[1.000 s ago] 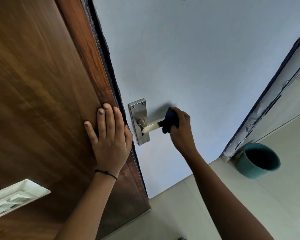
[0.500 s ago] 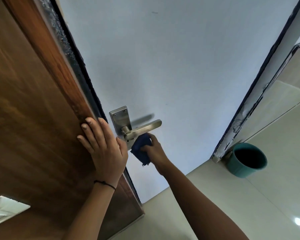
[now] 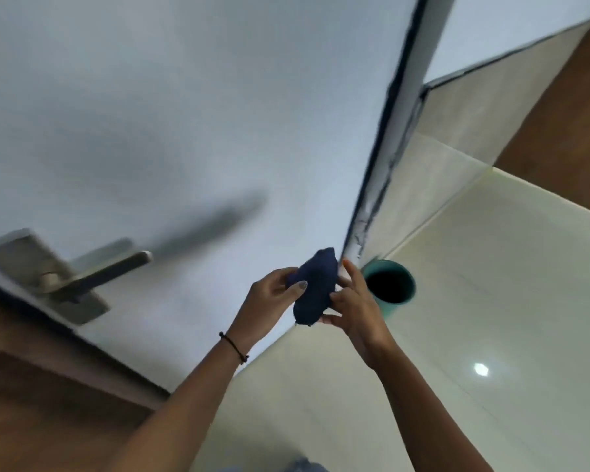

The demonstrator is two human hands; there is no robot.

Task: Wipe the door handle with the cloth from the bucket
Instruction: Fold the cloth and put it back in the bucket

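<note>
A dark blue cloth is bunched between both my hands in mid-air. My left hand pinches its left side with thumb and fingers. My right hand holds its right and lower edge, fingers spread. The silver lever door handle on its metal plate sits far left on the door edge, well apart from both hands. The teal bucket stands on the floor just right of my right hand, by the wall corner; its inside looks dark.
The brown wooden door fills the lower left. A white wall lies behind the handle. A dark frame edge runs down to the bucket. Pale glossy floor tiles spread to the right.
My left hand left the door edge and took hold of the cloth. My right hand carried the cloth away from the handle toward the bucket. The view swung right.
</note>
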